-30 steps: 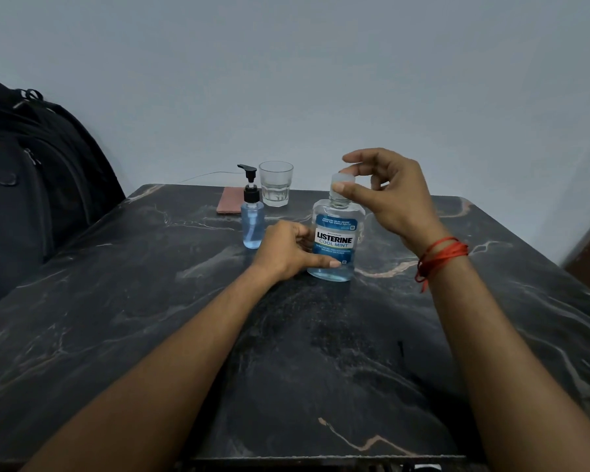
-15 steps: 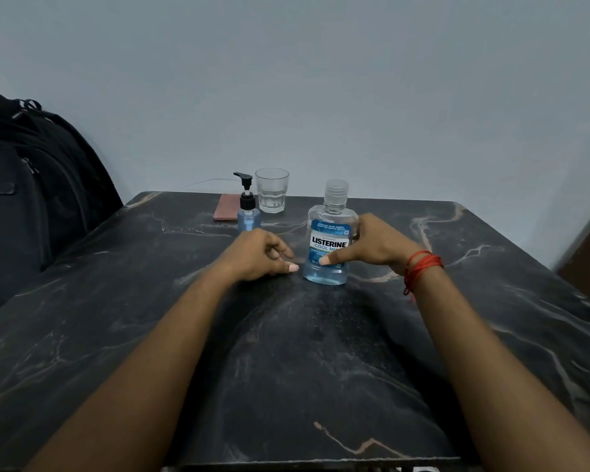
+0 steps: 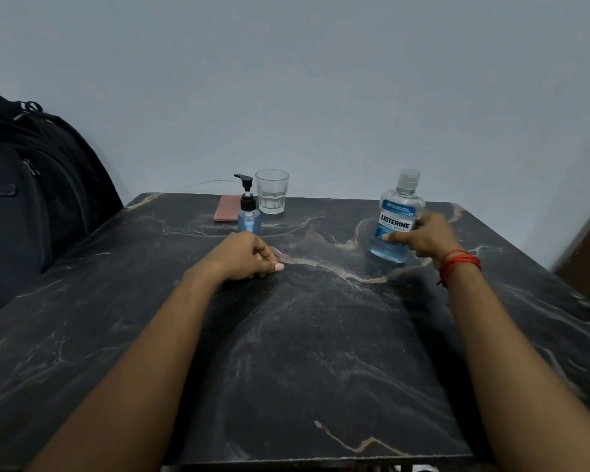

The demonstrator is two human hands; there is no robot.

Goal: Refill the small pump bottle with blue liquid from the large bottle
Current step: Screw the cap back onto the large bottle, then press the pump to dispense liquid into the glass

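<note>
Marble tabletop [image 3: 304,352], black with pale and tan veins, fills most of the view and carries everything else. Off its left edge a large black fabric backpack [image 3: 31,199] leans against the grey wall. Both bare forearms reach in from the near edge. The left hand [image 3: 244,255] rests on the stone near the middle of the table, its fingers curled loosely into a fist with the thumb tip forward, gripping nothing. The right hand [image 3: 423,238], with a red thread band [image 3: 458,264] tied at the wrist, is wrapped around the right side of the large clear plastic bottle with a blue Listerine label [image 3: 397,219], thumb pressed across the lower front. That bottle stands toward the far right corner, upright or nearly so, its clear ribbed cap on, blue liquid filling the lower body. Whether its base sits fully on the stone cannot be told. Near the far edge, left of centre, stands an empty clear faceted drinking glass [image 3: 272,191]. Just beside it to the left lies a flat reddish-brown rectangular pad [image 3: 226,208]. The small clear pump bottle with a black pump head [image 3: 248,209] stands upright in front of that pad, just beyond the left hand's knuckles, pale blue liquid in its lower part, well apart from the large bottle.
</note>
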